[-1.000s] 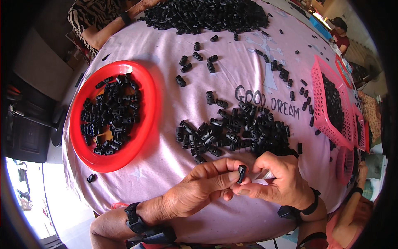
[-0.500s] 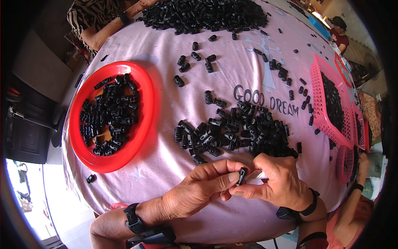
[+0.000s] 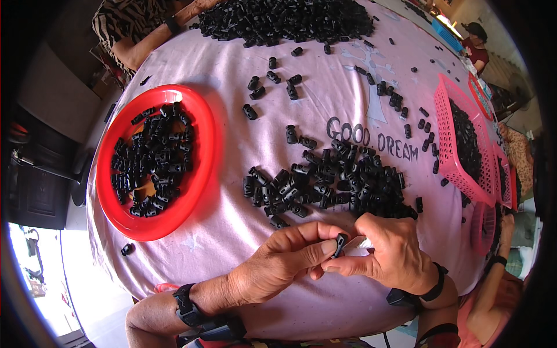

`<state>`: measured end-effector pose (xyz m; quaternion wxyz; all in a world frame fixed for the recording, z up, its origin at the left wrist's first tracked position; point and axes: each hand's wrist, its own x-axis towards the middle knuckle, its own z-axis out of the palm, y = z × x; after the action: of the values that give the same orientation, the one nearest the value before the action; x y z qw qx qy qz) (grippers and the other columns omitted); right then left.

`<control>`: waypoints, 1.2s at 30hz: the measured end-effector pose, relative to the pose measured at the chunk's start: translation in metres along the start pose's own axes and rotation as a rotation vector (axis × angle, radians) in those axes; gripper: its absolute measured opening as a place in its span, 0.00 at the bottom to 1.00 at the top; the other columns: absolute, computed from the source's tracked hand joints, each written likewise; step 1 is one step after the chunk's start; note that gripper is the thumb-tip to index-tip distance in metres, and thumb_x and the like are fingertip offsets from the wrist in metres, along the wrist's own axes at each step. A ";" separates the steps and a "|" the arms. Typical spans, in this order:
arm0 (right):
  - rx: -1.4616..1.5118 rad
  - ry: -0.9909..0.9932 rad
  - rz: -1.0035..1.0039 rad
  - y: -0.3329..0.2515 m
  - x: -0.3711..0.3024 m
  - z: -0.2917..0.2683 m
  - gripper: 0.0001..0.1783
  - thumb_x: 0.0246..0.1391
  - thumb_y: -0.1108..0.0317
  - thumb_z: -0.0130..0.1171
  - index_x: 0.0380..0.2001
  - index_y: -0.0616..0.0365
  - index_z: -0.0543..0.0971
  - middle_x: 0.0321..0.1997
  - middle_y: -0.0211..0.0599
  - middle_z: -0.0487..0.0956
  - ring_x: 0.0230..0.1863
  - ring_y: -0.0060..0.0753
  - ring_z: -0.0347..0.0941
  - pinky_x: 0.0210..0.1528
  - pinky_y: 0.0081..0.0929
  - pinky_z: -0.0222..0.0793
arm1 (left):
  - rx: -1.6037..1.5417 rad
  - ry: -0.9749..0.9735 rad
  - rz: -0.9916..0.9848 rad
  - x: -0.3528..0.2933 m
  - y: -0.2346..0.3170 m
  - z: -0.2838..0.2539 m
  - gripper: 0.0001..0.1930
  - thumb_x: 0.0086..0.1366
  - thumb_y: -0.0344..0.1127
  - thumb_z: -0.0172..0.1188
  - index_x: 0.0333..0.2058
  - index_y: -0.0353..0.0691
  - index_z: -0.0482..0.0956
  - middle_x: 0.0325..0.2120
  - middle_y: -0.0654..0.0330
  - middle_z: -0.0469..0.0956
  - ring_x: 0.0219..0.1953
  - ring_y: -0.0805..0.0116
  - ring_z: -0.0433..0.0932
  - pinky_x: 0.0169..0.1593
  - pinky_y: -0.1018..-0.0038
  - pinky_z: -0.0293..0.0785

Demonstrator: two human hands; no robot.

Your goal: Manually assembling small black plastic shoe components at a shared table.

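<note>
A: Where do we hold the small black plastic fitting?
B: Right of the round red plastic tray. Our left hand pinches it; our right hand grips a thin whitish piece.

We see a table draped in a creased pink cloth printed with a grey-blue tree. Along the left we make out a dark panelled front, cabinet or door, we cannot tell which. Below it, white daylight glares through an opening, beside a pale floor. At our upper right stand a beige wall and a bright patch of light.
</note>
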<state>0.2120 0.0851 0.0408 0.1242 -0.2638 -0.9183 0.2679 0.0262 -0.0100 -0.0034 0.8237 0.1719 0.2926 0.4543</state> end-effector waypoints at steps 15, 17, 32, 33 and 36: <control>-0.086 0.064 -0.046 0.000 0.000 0.004 0.32 0.37 0.38 0.67 0.17 0.59 0.69 0.16 0.38 0.74 0.17 0.37 0.75 0.18 0.29 0.68 | 0.005 0.039 0.011 0.002 -0.003 0.002 0.14 0.67 0.37 0.53 0.49 0.42 0.71 0.32 0.71 0.72 0.31 0.85 0.66 0.35 0.86 0.66; -0.107 0.088 -0.068 0.000 0.000 0.006 0.33 0.37 0.38 0.67 0.17 0.58 0.68 0.15 0.38 0.73 0.16 0.36 0.74 0.17 0.29 0.68 | 0.000 0.041 0.012 0.002 -0.003 0.003 0.14 0.67 0.37 0.53 0.49 0.42 0.71 0.32 0.71 0.72 0.31 0.85 0.66 0.35 0.86 0.66; -0.095 0.131 -0.083 0.003 0.000 0.008 0.34 0.37 0.37 0.66 0.14 0.57 0.65 0.12 0.35 0.69 0.13 0.34 0.71 0.15 0.29 0.65 | 0.022 0.018 0.002 0.001 -0.001 0.001 0.14 0.68 0.33 0.51 0.51 0.40 0.70 0.37 0.67 0.74 0.36 0.80 0.71 0.39 0.81 0.67; -0.095 0.131 -0.083 0.002 0.000 0.008 0.34 0.37 0.37 0.66 0.14 0.57 0.65 0.12 0.35 0.69 0.13 0.34 0.71 0.15 0.29 0.65 | 0.029 0.014 0.003 0.001 -0.002 0.000 0.14 0.68 0.33 0.51 0.51 0.40 0.70 0.37 0.67 0.74 0.35 0.80 0.71 0.39 0.81 0.67; -0.119 0.087 -0.076 0.002 -0.001 0.006 0.33 0.37 0.37 0.66 0.14 0.57 0.66 0.12 0.35 0.69 0.13 0.34 0.71 0.15 0.29 0.65 | 0.026 0.006 0.006 0.002 -0.001 0.001 0.14 0.68 0.34 0.51 0.51 0.41 0.71 0.36 0.67 0.74 0.35 0.80 0.71 0.39 0.81 0.67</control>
<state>0.2113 0.0836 0.0341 0.1581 -0.2469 -0.9358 0.1960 0.0279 -0.0091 -0.0038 0.8192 0.1821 0.3004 0.4534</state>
